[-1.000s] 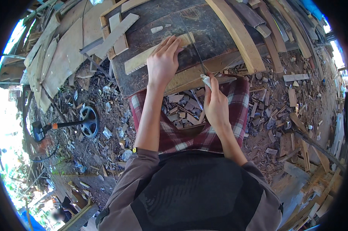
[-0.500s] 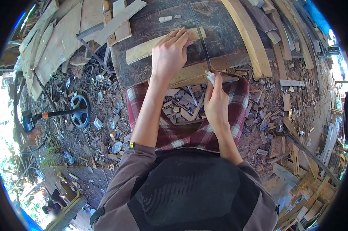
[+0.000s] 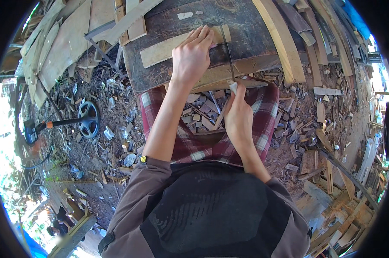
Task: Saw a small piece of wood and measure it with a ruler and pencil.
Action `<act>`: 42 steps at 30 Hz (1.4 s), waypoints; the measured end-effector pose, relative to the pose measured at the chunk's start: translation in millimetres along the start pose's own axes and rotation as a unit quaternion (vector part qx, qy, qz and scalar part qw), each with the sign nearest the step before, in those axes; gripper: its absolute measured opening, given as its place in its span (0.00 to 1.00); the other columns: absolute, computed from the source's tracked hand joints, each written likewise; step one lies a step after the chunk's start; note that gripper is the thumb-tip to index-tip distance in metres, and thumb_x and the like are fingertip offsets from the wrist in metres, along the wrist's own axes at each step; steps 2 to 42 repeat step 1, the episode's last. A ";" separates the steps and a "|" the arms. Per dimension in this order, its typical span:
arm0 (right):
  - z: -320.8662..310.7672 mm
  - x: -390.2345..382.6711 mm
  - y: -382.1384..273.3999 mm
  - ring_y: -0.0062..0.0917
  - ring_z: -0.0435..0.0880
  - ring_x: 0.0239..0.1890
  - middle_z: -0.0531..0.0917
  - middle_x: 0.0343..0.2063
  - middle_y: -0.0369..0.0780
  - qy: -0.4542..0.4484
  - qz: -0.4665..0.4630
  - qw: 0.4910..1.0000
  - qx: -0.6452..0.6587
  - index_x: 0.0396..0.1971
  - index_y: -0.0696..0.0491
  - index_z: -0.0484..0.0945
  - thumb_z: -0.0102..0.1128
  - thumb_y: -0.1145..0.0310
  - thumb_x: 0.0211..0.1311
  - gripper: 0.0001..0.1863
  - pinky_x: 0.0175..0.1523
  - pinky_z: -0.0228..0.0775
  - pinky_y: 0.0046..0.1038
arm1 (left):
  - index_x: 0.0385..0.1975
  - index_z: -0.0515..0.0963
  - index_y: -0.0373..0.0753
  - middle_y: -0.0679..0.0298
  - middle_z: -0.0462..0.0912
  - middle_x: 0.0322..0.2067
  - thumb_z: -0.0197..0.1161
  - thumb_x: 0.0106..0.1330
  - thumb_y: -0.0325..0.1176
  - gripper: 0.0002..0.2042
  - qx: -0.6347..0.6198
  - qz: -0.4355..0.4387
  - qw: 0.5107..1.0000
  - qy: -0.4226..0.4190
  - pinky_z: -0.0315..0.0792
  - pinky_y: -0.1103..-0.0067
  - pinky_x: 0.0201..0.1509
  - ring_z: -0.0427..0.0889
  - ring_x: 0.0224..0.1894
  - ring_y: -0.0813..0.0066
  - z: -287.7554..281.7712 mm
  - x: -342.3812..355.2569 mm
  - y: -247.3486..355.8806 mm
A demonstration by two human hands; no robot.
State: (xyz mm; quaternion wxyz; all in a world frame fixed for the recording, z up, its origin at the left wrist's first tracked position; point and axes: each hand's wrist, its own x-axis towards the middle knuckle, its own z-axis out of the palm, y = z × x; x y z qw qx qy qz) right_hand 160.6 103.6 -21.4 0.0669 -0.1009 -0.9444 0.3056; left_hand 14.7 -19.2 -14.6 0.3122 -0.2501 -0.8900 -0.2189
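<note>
A pale wooden slat (image 3: 160,52) lies across the dark, worn workbench (image 3: 250,30). My left hand (image 3: 191,60) rests over it from above, its fingers together and reaching across to the far edge. Just right of these fingers runs the thin, dark blade of a saw (image 3: 232,69), crossing the slat near its right end. My right hand (image 3: 239,112) is closed round the saw's near end, where a whitish wrapping shows at the grip. How deep the blade sits in the wood cannot be made out.
A thick timber beam (image 3: 282,43) lies along the bench's right side. Two small pale offcuts (image 3: 185,16) sit beyond the slat. Boards (image 3: 136,21) jut over the left corner. Wood scraps (image 3: 203,116) litter the ground, and a black wheel-shaped thing (image 3: 89,119) on a shaft stands left.
My right hand has drawn the saw slightly toward me. My left hand stays on the slat. The whole view has shifted a little.
</note>
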 end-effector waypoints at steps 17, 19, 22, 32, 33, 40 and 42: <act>-2.2 -3.6 0.5 0.51 0.83 0.28 0.82 0.24 0.53 -0.010 0.023 1.000 0.001 0.60 0.54 0.58 0.45 0.71 0.70 0.20 0.30 0.74 0.47 | 0.50 0.81 0.44 0.65 0.81 0.53 0.62 0.57 0.25 0.19 0.002 -0.001 1.000 -0.004 0.78 0.74 0.52 0.78 0.57 0.71 0.7 -0.7 -0.1; -2.2 -3.6 0.5 0.51 0.83 0.28 0.82 0.24 0.53 -0.010 0.023 1.000 0.001 0.60 0.54 0.58 0.45 0.71 0.70 0.20 0.30 0.74 0.47 | 0.50 0.81 0.44 0.65 0.81 0.53 0.62 0.57 0.25 0.19 0.002 -0.001 1.000 -0.004 0.78 0.74 0.52 0.78 0.57 0.71 0.7 -0.7 -0.1; -2.2 -3.6 0.5 0.51 0.83 0.28 0.82 0.24 0.53 -0.010 0.023 1.000 0.001 0.60 0.54 0.58 0.45 0.71 0.70 0.20 0.30 0.74 0.47 | 0.50 0.81 0.44 0.65 0.81 0.53 0.62 0.57 0.25 0.19 0.002 -0.001 1.000 -0.004 0.78 0.74 0.52 0.78 0.57 0.71 0.7 -0.7 -0.1; -2.2 -3.6 0.5 0.51 0.83 0.28 0.82 0.24 0.53 -0.010 0.023 1.000 0.001 0.60 0.54 0.58 0.45 0.71 0.70 0.20 0.30 0.74 0.47 | 0.50 0.81 0.44 0.65 0.81 0.53 0.62 0.57 0.25 0.19 0.002 -0.001 1.000 -0.004 0.78 0.74 0.52 0.78 0.57 0.71 0.7 -0.7 -0.1; -2.2 -3.6 0.5 0.51 0.83 0.28 0.82 0.24 0.53 -0.010 0.023 1.000 0.001 0.60 0.54 0.58 0.45 0.71 0.70 0.20 0.30 0.74 0.47 | 0.50 0.81 0.44 0.65 0.81 0.53 0.62 0.57 0.25 0.19 0.002 -0.001 1.000 -0.004 0.78 0.74 0.52 0.78 0.57 0.71 0.7 -0.7 -0.1; -2.2 -3.6 0.5 0.51 0.83 0.28 0.82 0.24 0.53 -0.010 0.023 1.000 0.001 0.60 0.54 0.58 0.45 0.71 0.70 0.20 0.30 0.74 0.47 | 0.50 0.81 0.44 0.65 0.81 0.53 0.62 0.57 0.25 0.19 0.002 -0.001 1.000 -0.004 0.78 0.74 0.52 0.78 0.57 0.71 0.7 -0.7 -0.1; -2.2 -3.6 0.5 0.51 0.83 0.28 0.82 0.24 0.53 -0.010 0.023 1.000 0.001 0.60 0.54 0.58 0.45 0.71 0.70 0.20 0.30 0.74 0.47 | 0.50 0.81 0.44 0.65 0.81 0.53 0.62 0.57 0.25 0.19 0.002 -0.001 1.000 -0.004 0.78 0.74 0.52 0.78 0.57 0.71 0.7 -0.7 -0.1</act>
